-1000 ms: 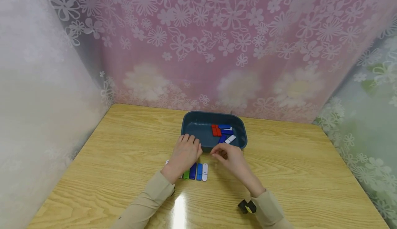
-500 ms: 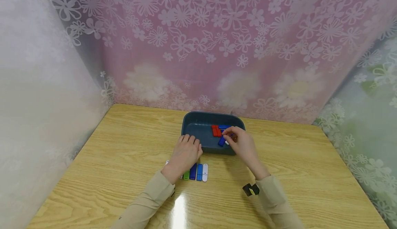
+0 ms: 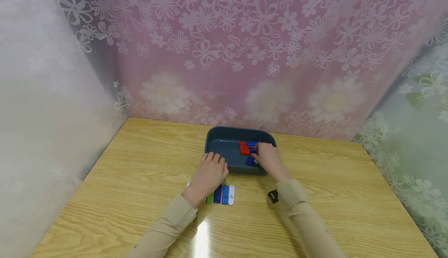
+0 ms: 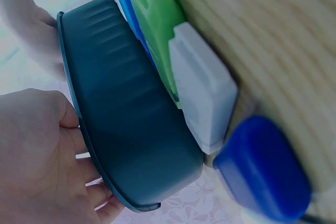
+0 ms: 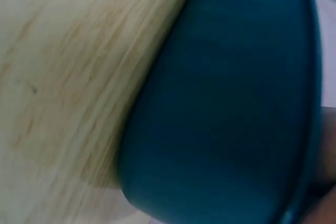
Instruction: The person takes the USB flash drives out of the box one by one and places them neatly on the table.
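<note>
My left hand [image 3: 209, 172] holds the near rim of a dark teal plastic basin [image 3: 224, 156]; the left wrist view shows the fingers over that rim. Inside the basin's right side, my right hand [image 3: 268, 159] reaches down with bent fingers, over USB flash drives. Its fingertips are partly hidden, so I cannot tell whether they pinch one. Beside it lie a dark blue flash drive [image 3: 249, 160] and two red flash drives [image 3: 244, 148]. The right wrist view shows mainly the basin's outer wall [image 5: 220, 98].
A row of flash drives lies before the basin, including a white one [image 3: 231, 195], a light blue one [image 3: 225, 194] and a green one [image 4: 157, 24]. My left forearm covers part of that row. A flowered curtain [image 3: 217, 56] hangs behind the wooden table [image 3: 147, 153].
My right hand has moved from the basin's near edge up and over into its right side, covering the white flash drive there. The left hand stays at the rim.
</note>
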`<move>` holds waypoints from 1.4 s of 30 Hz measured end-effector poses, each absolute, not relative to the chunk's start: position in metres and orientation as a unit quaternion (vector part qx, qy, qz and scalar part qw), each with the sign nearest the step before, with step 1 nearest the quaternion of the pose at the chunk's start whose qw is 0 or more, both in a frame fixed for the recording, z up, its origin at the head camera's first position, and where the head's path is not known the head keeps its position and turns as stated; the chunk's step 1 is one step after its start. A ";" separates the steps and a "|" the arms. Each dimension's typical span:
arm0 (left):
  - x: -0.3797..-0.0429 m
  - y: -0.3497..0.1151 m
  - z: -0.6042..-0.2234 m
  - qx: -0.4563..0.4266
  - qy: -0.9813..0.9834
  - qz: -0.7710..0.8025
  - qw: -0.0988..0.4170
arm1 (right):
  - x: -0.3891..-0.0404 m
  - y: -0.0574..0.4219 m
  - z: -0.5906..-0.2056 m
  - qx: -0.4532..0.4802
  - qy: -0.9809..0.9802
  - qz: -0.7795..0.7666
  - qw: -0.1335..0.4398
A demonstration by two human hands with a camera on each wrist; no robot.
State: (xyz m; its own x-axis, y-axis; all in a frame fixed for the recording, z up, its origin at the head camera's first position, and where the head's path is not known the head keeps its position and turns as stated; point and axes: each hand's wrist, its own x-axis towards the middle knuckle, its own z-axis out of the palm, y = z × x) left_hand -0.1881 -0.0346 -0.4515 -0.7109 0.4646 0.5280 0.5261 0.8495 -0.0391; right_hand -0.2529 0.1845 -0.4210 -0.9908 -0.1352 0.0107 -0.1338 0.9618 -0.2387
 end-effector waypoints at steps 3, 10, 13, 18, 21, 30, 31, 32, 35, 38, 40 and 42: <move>-0.187 -0.034 -0.451 -0.266 -0.926 -0.054 0.264 | -0.258 0.182 -0.427 -0.048 0.994 -0.097 0.013; -0.186 -0.032 -0.451 -0.261 -0.930 -0.047 0.255 | -0.259 0.178 -0.430 -0.008 0.992 -0.117 0.051; -0.187 -0.032 -0.452 -0.263 -0.929 -0.047 0.258 | -0.259 0.177 -0.430 -0.024 0.988 -0.137 0.061; -0.188 -0.033 -0.453 -0.266 -0.925 -0.048 0.266 | -0.259 0.177 -0.431 -0.049 0.982 -0.165 0.072; -0.188 -0.033 -0.453 -0.267 -0.924 -0.050 0.268 | -0.259 0.177 -0.431 -0.050 0.980 -0.180 0.074; -0.187 -0.034 -0.452 -0.268 -0.924 -0.060 0.265 | -0.257 0.181 -0.427 -0.043 0.965 -0.258 0.026; -0.188 -0.034 -0.452 -0.267 -0.925 -0.060 0.265 | -0.256 0.182 -0.426 -0.047 0.962 -0.268 0.008; -0.188 -0.034 -0.452 -0.267 -0.925 -0.060 0.264 | -0.255 0.182 -0.424 -0.049 0.959 -0.281 -0.007; -0.188 -0.034 -0.452 -0.268 -0.924 -0.058 0.266 | -0.252 0.182 -0.417 -0.050 0.944 -0.325 -0.038; -0.189 -0.035 -0.453 -0.270 -0.922 -0.058 0.271 | -0.246 0.181 -0.409 -0.045 0.927 -0.368 -0.053; -0.189 -0.035 -0.453 -0.270 -0.921 -0.058 0.274 | -0.242 0.181 -0.405 -0.043 0.919 -0.386 -0.059; -0.189 -0.035 -0.453 -0.270 -0.921 -0.060 0.274 | -0.237 0.182 -0.402 -0.044 0.913 -0.400 -0.065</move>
